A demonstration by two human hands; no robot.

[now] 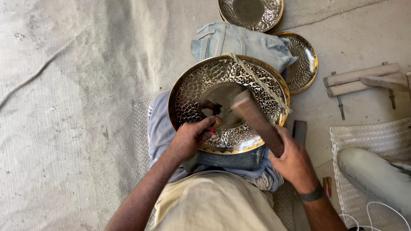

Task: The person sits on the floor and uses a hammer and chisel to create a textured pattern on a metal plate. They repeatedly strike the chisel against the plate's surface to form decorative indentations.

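From the head view I see my left hand [188, 139] pinching a small punch [217, 122] against the lower inner rim of the big embossed metal plate [201, 85] propped on my lap, the tool's tip mostly hidden by my fingers. My right hand [293, 160], just right of the plate, is wrapped tight around a wooden mallet [257, 122] blurred over the plate's centre. Beyond the plate, two more plates [305, 64] are partly covered by folded denim [239, 42] and cut off by the frame edge.

two more patterned plates [251, 13] [305, 64] lie beyond folded jeans [239, 42], wooden sticks [361, 79] at right.
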